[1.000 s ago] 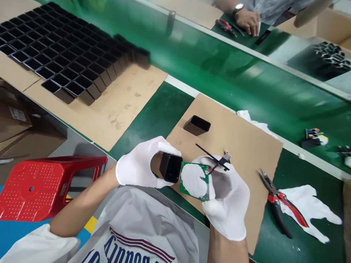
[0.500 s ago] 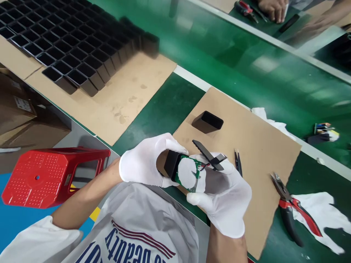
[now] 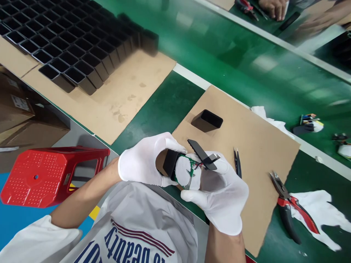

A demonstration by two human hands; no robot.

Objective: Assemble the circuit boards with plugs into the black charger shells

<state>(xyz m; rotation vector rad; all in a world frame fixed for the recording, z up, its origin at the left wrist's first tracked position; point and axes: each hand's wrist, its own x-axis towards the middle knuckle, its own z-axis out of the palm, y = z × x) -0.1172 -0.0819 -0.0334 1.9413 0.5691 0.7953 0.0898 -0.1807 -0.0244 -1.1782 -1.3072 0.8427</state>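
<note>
In a white glove, my left hand (image 3: 149, 159) wraps round a black plastic case (image 3: 170, 162), held tilted over the cardboard's near edge. A green circuit board (image 3: 191, 170) with a white pad (image 3: 184, 171) on its face sits partly inside the case's open end. My gloved right hand (image 3: 222, 193) grips the outer end of the board, thumb below and fingers above. A flat black end plate (image 3: 201, 154) hangs by thin wires from the board, against my right fingers. Behind both hands, another black case (image 3: 207, 120) lies on the cardboard.
Rows of black cases (image 3: 68, 47) fill the cardboard at left. Tweezers (image 3: 237, 162) and red-handled pliers (image 3: 287, 204) lie at right, with a white glove (image 3: 320, 212) under the pliers. Small board assemblies (image 3: 308, 124) sit on the green belt (image 3: 233, 62). A co-worker's hand (image 3: 274, 8) shows beyond.
My right hand has moved left toward my left hand, and less of the circuit board sticks out of the case. The assemblies on the belt have shifted left, with another entering at right.
</note>
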